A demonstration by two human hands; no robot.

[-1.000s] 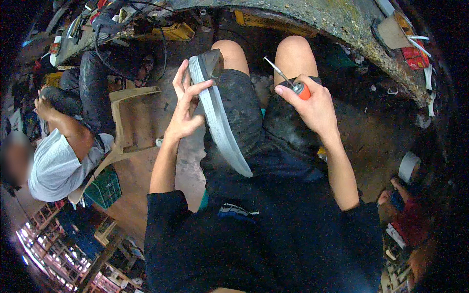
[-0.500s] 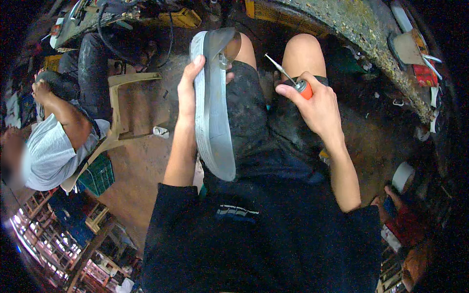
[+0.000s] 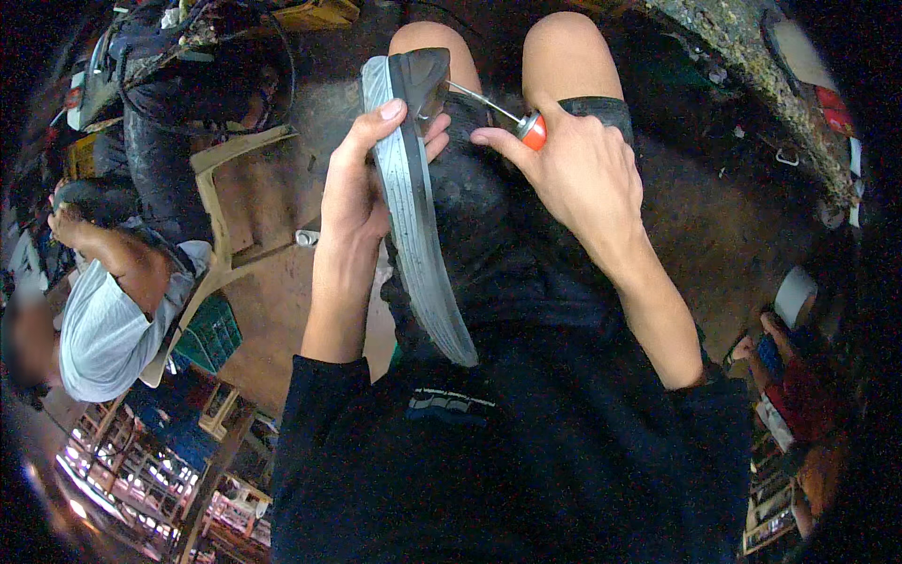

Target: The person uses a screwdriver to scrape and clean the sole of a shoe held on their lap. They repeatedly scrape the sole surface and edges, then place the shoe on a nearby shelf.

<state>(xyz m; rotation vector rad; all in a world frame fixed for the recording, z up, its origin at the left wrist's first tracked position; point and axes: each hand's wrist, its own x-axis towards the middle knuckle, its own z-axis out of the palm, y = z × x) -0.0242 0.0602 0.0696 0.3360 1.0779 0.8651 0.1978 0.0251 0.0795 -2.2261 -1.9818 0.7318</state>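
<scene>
My left hand [image 3: 362,155] grips a slide sandal [image 3: 420,221] near its strap, thumb on the grey sole's outer edge and fingertips showing on the strap side. The sandal stands tilted on edge above my lap, its ribbed grey side wall toward me and its heel toward my shirt. A dark, glossy strap [image 3: 418,77] arches at its far end. In my right hand [image 3: 584,169] is closed an awl [image 3: 533,130] with an orange and grey handle and a thin metal shaft. The shaft's tip meets the strap's right edge; whether it goes in cannot be seen.
At the left another person [image 3: 117,291] in a light shirt sits on a beige chair [image 3: 214,188], by a green crate [image 3: 209,334]. A rough-edged table [image 3: 752,103] runs along the upper right. A white roll [image 3: 795,294] and a person in red [image 3: 803,399] are at the right.
The awl has moved left and up, its tip reaching the strap. My left hand has rolled the sandal so its side wall shows more than its footbed. The view has shifted slightly.
</scene>
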